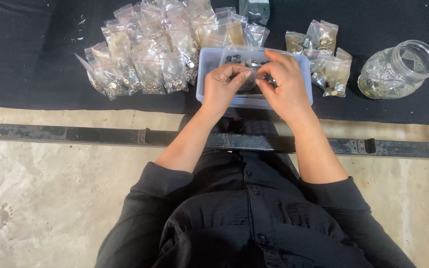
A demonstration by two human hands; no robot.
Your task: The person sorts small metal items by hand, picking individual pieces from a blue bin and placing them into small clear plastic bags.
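Pinched together, left hand (223, 85) and right hand (285, 82) both grip one small clear bag (248, 79) between their fingertips, over the plastic tub (205, 74). Bag lies crosswise between the hands, equally near each. Filled bags (145, 54) lie left, glass jar (398, 69) far right.

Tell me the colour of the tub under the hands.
Translucent pale blue-white tub, seen in the head view.

One plastic tub (205, 74) sits under my two hands. One glass jar (398, 69) lies beside two heaps of small bags (145, 54).
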